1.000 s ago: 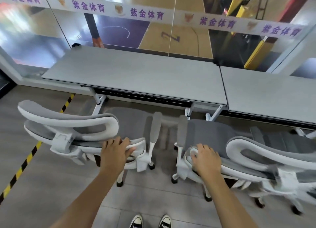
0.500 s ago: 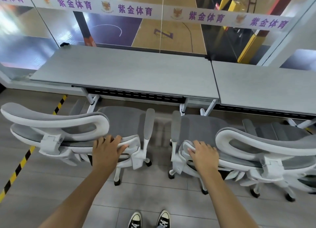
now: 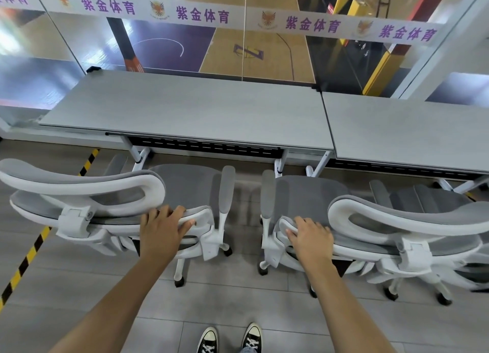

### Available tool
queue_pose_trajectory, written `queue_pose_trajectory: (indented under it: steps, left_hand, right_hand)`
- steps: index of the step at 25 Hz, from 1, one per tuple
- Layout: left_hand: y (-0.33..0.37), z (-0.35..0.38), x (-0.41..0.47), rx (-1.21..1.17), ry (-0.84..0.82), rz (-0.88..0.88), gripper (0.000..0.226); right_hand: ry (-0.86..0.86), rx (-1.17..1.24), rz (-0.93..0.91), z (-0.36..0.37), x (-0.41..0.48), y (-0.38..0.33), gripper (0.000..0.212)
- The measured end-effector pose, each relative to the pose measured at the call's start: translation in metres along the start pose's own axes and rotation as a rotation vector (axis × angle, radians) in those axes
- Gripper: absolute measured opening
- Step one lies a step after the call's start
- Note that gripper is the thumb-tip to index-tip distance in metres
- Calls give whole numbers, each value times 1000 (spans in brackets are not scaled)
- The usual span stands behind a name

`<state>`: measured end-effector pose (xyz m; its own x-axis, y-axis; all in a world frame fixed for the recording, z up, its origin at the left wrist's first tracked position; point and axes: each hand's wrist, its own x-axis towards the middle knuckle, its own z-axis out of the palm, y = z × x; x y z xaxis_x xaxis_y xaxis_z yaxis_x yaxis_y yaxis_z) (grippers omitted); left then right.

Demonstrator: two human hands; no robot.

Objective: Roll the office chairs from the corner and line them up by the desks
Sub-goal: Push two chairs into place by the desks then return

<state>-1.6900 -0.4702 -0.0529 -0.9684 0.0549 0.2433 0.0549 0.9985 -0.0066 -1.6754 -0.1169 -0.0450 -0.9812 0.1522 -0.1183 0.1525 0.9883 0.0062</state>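
Two white-framed office chairs with grey mesh stand side by side facing the desks. My left hand [image 3: 162, 227] grips the backrest rim of the left chair [image 3: 185, 183]. My right hand [image 3: 311, 236] grips the backrest rim of the right chair [image 3: 309, 193]. Both seats sit just short of the left desk [image 3: 190, 114], a long grey top on white legs. A second grey desk [image 3: 410, 130] joins it on the right. Each chair's curved headrest juts outward, away from the gap between them.
A third chair's seat [image 3: 428, 201] shows beyond the right chair, under the second desk. Yellow-black floor tape [image 3: 29, 254] runs diagonally at the left. A glass wall [image 3: 243, 48] with a purple-lettered band stands behind the desks. My sneakers [image 3: 230, 338] are on grey floor tiles.
Both chairs have rolled forward toward the desk while my hands stayed on their backrests; the view shifted slightly and the desks now appear closer.
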Motion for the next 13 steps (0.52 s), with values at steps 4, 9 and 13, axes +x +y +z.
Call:
queue_pose_trajectory:
  steps: [4, 9, 13]
  left_hand:
    - [1, 1, -1, -12, 11, -2, 48]
    - [1, 1, -1, -2, -12, -5, 48]
    - [0, 4, -3, 5, -12, -17, 35]
  right_hand:
    - [-1, 6, 7, 0, -3, 0, 31]
    - [-13, 15, -4, 0, -2, 1, 32]
    - [-19, 18, -3, -5, 6, 1, 30]
